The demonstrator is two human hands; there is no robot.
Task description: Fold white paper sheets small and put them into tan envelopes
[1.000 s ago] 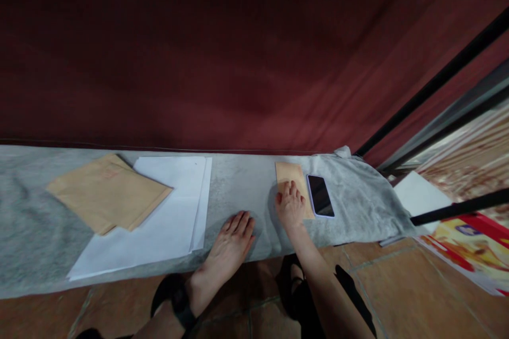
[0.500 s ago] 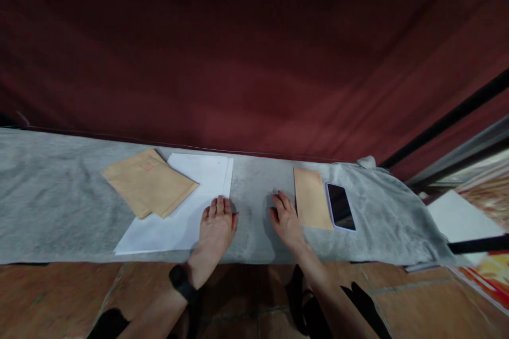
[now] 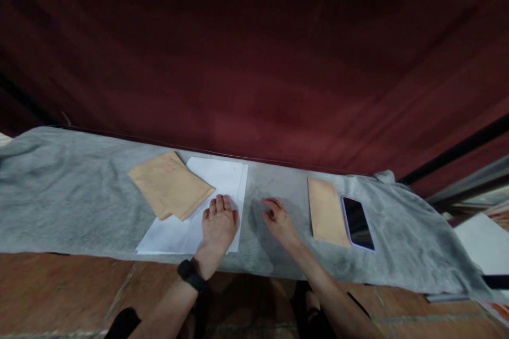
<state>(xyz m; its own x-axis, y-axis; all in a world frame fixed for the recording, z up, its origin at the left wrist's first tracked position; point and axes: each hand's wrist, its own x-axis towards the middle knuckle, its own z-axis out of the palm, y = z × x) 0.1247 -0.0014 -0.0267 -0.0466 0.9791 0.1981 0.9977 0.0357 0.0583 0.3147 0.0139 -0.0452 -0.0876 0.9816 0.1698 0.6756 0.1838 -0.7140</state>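
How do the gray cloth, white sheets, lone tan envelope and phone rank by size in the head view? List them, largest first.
1. gray cloth
2. white sheets, partly covered
3. lone tan envelope
4. phone, somewhat smaller than the envelope beside it

Dim scene; dark backdrop; slight motion blur; wide-angle bending at edges.

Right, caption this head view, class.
Left hand on white paper sheets, right hand on grey cloth beside brown envelope and phone.

Left hand (image 3: 218,225) — black wristband (image 3: 192,276), lower centre of frame, watch-like, face not visible. Right hand (image 3: 278,220) and both forearms bare to the bottom edge.
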